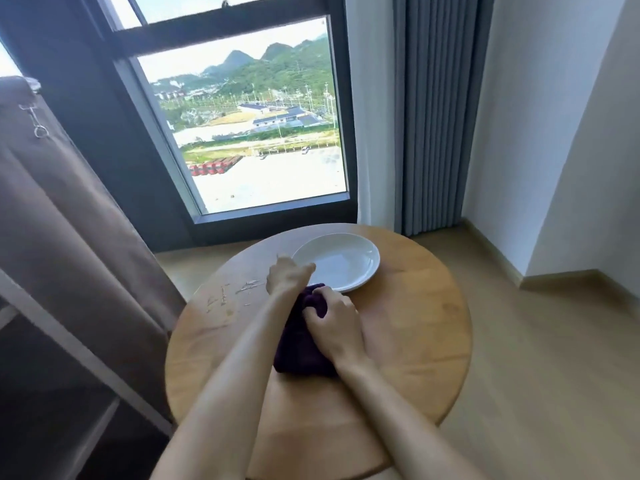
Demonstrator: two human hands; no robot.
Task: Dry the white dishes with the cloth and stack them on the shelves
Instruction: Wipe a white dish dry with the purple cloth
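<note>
Purple cloth (299, 344) bunched under both hands, right hand (334, 323) gripping it, left hand (287, 277) blurred, grasp unclear, white plate (341, 261) just beyond on wooden tabletop (415, 334)

Two bare forearms are showing in the head view, with no sleeves covering them up to the bottom edge. The left hand (287, 277) and the right hand (334, 323) are wearing no gloves. Nothing is circling either wrist, and no rings are showing on the fingers.
</note>
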